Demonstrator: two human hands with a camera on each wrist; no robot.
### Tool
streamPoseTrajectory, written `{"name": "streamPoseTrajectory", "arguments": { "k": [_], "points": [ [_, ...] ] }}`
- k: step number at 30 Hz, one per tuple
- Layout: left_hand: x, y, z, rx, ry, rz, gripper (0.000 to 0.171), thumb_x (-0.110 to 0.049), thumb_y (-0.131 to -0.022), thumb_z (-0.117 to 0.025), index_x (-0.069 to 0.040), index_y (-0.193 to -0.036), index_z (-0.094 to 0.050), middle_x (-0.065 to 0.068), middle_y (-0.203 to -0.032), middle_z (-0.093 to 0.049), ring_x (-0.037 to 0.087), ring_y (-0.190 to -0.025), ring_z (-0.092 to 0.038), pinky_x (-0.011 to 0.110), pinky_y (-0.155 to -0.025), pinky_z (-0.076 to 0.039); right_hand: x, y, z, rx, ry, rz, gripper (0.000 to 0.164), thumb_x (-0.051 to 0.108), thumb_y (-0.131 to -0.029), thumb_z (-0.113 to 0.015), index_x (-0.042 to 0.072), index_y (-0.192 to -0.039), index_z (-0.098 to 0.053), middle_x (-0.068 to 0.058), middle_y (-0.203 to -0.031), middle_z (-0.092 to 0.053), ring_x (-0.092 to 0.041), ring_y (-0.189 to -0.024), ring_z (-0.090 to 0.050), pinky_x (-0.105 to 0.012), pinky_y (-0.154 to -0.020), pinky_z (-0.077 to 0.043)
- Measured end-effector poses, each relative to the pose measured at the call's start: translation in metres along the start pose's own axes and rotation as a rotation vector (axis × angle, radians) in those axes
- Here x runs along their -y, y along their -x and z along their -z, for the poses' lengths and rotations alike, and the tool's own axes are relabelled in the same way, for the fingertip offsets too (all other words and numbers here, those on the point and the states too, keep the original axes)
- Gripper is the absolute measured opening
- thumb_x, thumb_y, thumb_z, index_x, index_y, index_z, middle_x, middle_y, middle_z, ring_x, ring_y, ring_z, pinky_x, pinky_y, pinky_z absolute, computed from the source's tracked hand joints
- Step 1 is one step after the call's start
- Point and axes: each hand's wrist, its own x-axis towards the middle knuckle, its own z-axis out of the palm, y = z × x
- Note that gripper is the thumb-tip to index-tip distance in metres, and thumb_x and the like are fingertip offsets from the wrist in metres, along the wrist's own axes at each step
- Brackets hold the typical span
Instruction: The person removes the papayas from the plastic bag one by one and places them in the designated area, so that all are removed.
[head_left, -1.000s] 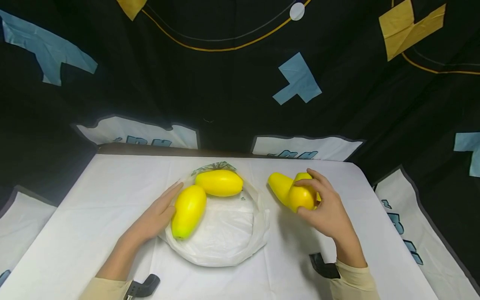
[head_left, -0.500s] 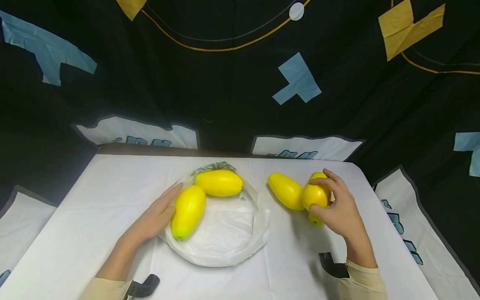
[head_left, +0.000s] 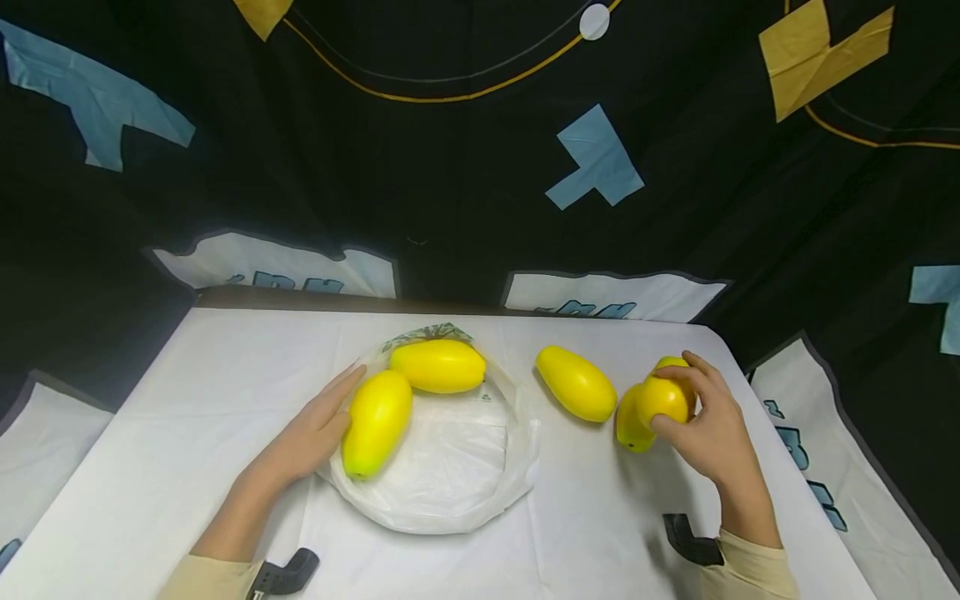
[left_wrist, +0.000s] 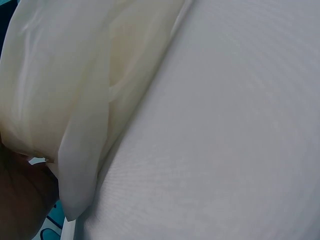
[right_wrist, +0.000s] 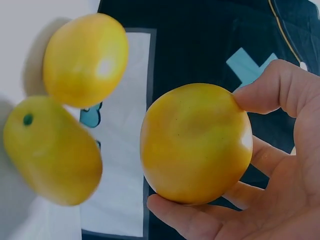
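Fingers of the right hand (head_left: 708, 427) pinched a yellow fruit (head_left: 666, 398), seemingly above the tabletop (head_left: 187, 433), near two loose fruits (head_left: 576, 383) (head_left: 632, 425); the left hand (head_left: 309, 432), fingers straight, rested against a white bag (head_left: 427, 518) holding two more fruits (head_left: 438, 367) (head_left: 378, 425). It looked like a carrying step, and the next move probably called for a steady grip, clear of the loose fruits.

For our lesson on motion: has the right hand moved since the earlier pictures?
Yes: the right hand, holding a yellow fruit, has shifted right, away from the white bag, which stayed put.
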Motion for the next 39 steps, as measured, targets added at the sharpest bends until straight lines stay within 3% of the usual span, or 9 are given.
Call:
{"name": "streamPoseTrajectory", "arguments": {
  "k": [23,39],
  "points": [
    [-0.001,0.0,0.0,0.001,0.01,-0.008,0.057,-0.008,-0.101,-0.036,-0.011,-0.156,-0.021,0.011,-0.162,-0.013,0.034,-0.147,-0.01,0.059,-0.116,-0.011,-0.032,0.0,0.009,0.003,0.033,-0.105,0.051,0.009,-0.074,-0.074,0.003,-0.123,-0.059,-0.02,-0.157,-0.023,-0.054,-0.132,-0.03,-0.07,-0.095,-0.039],
    [0.0,0.0,0.0,0.0,0.009,0.006,0.058,-0.009,-0.101,-0.037,-0.014,-0.156,-0.021,0.009,-0.162,-0.013,0.033,-0.147,-0.01,0.059,-0.116,-0.012,-0.067,-0.003,0.008,0.045,0.044,-0.219,0.054,0.012,-0.079,-0.073,0.003,-0.128,-0.055,-0.023,-0.157,-0.019,-0.055,-0.131,-0.029,-0.069,-0.099,-0.036]
  ]
}}
